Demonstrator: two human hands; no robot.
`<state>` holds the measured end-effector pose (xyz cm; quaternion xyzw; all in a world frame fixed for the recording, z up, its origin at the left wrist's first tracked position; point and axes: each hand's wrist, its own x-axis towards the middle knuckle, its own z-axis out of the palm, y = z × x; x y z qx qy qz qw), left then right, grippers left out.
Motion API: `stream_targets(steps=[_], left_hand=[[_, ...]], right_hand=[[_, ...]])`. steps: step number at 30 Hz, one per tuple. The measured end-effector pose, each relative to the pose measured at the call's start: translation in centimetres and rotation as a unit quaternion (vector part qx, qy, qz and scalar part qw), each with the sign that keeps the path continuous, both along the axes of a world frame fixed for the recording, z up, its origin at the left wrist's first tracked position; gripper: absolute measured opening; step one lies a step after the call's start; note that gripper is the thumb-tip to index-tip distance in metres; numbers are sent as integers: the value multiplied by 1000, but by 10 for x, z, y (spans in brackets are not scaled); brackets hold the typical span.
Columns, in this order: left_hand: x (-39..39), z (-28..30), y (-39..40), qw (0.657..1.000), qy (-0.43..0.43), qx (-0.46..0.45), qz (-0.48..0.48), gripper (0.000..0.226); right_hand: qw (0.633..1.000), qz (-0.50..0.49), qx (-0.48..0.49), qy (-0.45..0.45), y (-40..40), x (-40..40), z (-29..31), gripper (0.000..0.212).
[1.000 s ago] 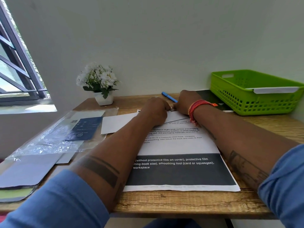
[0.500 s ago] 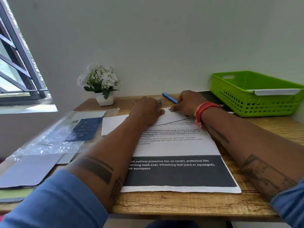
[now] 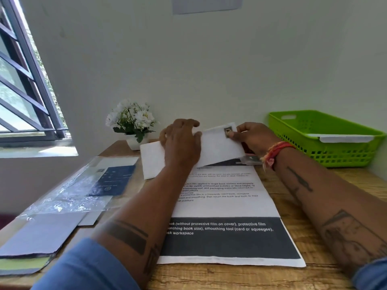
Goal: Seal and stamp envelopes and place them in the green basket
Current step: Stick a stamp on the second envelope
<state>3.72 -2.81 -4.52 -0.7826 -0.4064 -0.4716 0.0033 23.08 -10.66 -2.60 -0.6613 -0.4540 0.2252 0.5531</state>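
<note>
Head view: the printed sheet (image 3: 222, 208) lies flat at the near edge of the worktop (image 3: 326, 275). Beyond it, both hands hold one white envelope (image 3: 217, 147) lifted clear of the sheet, long axis running left to right and rising toward the right. The left hand (image 3: 182, 143) lies across its left half with fingers spread flat on the paper. The right hand (image 3: 249, 136) pinches the upper right corner, thumb beside the stamp (image 3: 227, 131). The green basket (image 3: 326, 139) stands at the far right corner, just beyond the right hand, so that hand is nearer. Half a second earlier the envelope lay flat under both hands; it is now raised.
</note>
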Motion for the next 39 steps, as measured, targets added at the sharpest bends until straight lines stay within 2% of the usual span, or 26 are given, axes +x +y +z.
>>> stream_targets(steps=[2, 5, 8, 13, 15, 17, 18, 20, 21, 25, 28, 32, 33, 36, 38, 39], left_hand=[[-4, 1, 0, 998, -55, -21, 29, 36], [-7, 2, 2, 984, -124, -114, 64, 44], [-10, 4, 6, 949, -230, -209, 52, 50], [-15, -1, 22, 897, -327, -293, 44, 41], [-15, -2, 25, 896, -325, -301, 25, 30], [-15, -3, 26, 888, -342, -308, -3, 30], [-15, -2, 25, 872, -364, -326, -22, 36], [-16, -2, 25, 836, -405, -367, -58, 46], [-16, -2, 25, 829, -409, -376, -69, 45], [-16, -3, 23, 860, -367, -348, -66, 27], [-17, -4, 22, 850, -377, -362, -63, 27], [-16, -2, 23, 804, -429, -404, -82, 25], [-15, -1, 23, 790, -440, -418, -89, 22], [-8, 1, 19, 734, -465, -471, -155, 11], [-2, 1, 14, 689, -468, -506, -224, 17], [0, 0, 11, 687, -450, -516, -243, 20]], right_hand=[[994, -4, 57, 90, -5, 8, -3, 18], [985, -44, 79, 144, -10, 16, -8, 13], [970, -76, 114, 199, -11, 20, -8, 8], [947, -78, 140, 278, -16, 25, -8, 17], [944, -83, 141, 285, -15, 25, -9, 16], [944, -94, 143, 281, -14, 24, -9, 9], [943, -101, 145, 281, -13, 24, -9, 4], [939, -117, 148, 286, -10, 28, -8, 14], [937, -129, 149, 288, -10, 29, -8, 21], [932, -143, 146, 298, -8, 33, -9, 30], [913, -130, 170, 347, -7, 32, -7, 35], [865, -95, 216, 444, -10, 28, -4, 38], [863, -86, 208, 453, -10, 26, -5, 35], [883, -54, 163, 438, -9, 13, -8, 18], [895, -35, 138, 424, -5, 3, -11, 9], [903, -35, 128, 409, -3, -1, -10, 8]])
